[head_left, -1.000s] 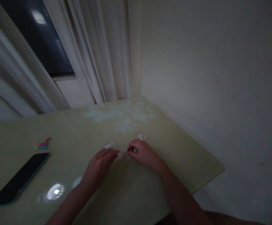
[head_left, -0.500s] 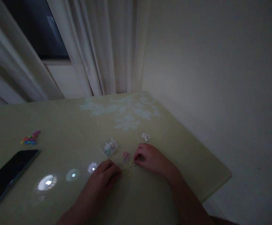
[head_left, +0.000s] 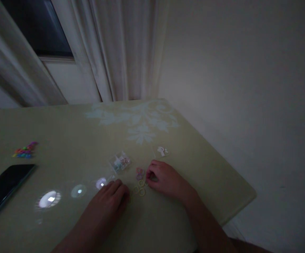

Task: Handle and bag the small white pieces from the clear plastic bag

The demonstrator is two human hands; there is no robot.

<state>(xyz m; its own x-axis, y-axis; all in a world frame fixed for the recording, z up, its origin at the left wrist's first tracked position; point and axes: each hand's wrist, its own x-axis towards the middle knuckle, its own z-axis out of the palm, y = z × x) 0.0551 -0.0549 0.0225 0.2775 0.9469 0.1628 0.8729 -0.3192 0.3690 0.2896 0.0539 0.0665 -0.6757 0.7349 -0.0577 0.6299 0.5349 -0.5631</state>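
Several small yellow rings [head_left: 141, 192], like elastic bands, lie loose on the table between my two hands. My right hand [head_left: 165, 177] has thumb and index finger pinched together at a yellow ring [head_left: 146, 182], which shows partly at the fingertips. To the left, my left hand [head_left: 112, 196] rests low on the table with curled fingers; a faint yellow ring [head_left: 130, 199] shows beside its fingertips, and what they hold, if anything, is hidden. Just beyond the yellow rings sits a small cluster of pink and purple rings [head_left: 140, 173].
A clear box [head_left: 119, 162] with pale rings in it stands behind my left hand. Past my right hand lie white flat pieces [head_left: 162, 151]. At left are a black phone [head_left: 7, 186] and a multicoloured pile [head_left: 25, 151]. The table edge [head_left: 212, 158] slants along the wall.
The yellow rings between the hands lie more spread out, with more of them visible. My left hand has drawn slightly away from them. The whole view has shifted a little.
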